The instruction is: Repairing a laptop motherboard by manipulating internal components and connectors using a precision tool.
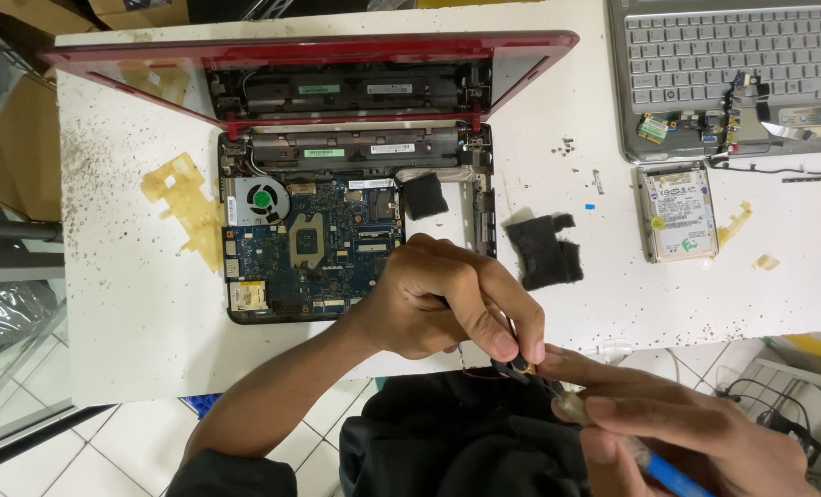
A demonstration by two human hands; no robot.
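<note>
An opened red laptop (pixel 245 69) lies on the white table (pixel 134 313), its blue circuit board (pixel 314 244) and round fan (pixel 261 200) bare. My left hand (pixel 442 294) hovers over the laptop's near right corner, fingertips pinched on a small dark part (pixel 519 368) near the table's front edge. My right hand (pixel 677 428) comes in from the lower right gripping a screwdriver (pixel 654 465) with a clear and blue handle, its tip meeting that small part.
A black foam pad (pixel 545 248) and a hard drive (pixel 679 213) lie to the right. A silver laptop (pixel 732 64) with loose small boards sits at the back right. Yellow tape scraps (pixel 185 198) stick at the left. Cables (pixel 778 405) hang below the table's right edge.
</note>
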